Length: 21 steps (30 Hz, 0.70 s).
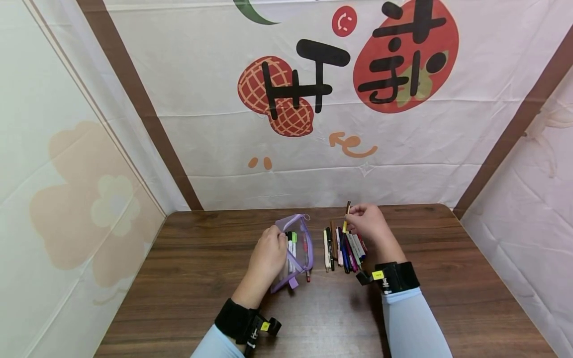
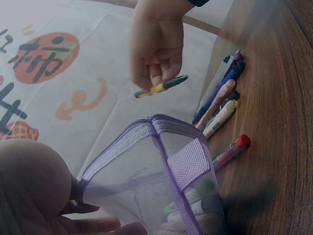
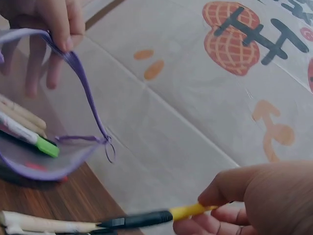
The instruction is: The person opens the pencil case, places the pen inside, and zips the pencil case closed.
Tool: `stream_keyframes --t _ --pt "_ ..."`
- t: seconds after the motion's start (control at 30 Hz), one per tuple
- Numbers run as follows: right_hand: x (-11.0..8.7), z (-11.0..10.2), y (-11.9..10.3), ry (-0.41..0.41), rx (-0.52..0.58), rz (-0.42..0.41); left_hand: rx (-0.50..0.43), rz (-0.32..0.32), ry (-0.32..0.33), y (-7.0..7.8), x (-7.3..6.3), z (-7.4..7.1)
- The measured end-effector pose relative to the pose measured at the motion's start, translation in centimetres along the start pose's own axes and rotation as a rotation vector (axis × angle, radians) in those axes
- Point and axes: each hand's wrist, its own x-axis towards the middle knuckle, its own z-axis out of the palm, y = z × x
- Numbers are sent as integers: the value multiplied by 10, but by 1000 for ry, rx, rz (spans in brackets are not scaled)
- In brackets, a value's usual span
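My left hand (image 1: 267,254) pinches the open rim of a purple mesh pencil case (image 2: 124,188), its thumb on one side of the mesh and fingers on the other. Inside lie several markers and pens, among them a marker with a bright green cap (image 3: 48,147). Between thumb and fingers, my right hand (image 1: 370,224) holds a yellow and black pen (image 3: 188,211) by its yellow part. This pen is raised over the far end of a row of loose pens (image 1: 351,251), to the right of the case.
Close against the case's right side is a red-ended pen (image 2: 240,142), partly hidden by the case. All this lies on a dark wooden table (image 1: 188,278). A printed cloth backdrop (image 1: 215,139) rises behind the table's far edge, with further cloth panels at both sides.
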Motion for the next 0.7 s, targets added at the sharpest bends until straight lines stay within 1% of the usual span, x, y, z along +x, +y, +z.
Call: stream_keyframes --t 0.07,0.17,0.33,0.43,0.53,0.7 --pt "0 6 -3 -4 74 -1 -2 -1 -4 0 0 -1" --pt "0 15 -7 -15 153 -3 -2 5 -4 -1 0 -1" --pt "0 31 -12 -60 237 -22 -6 17 0 -1 1 0" --pt "-2 44 -15 -104 299 -32 -8 12 1 -1 0 0" --pt "-6 58 -19 -154 326 -37 -10 7 1 -1 0 0" --pt "-12 81 -23 -222 311 -45 -11 6 13 -1 0 1"
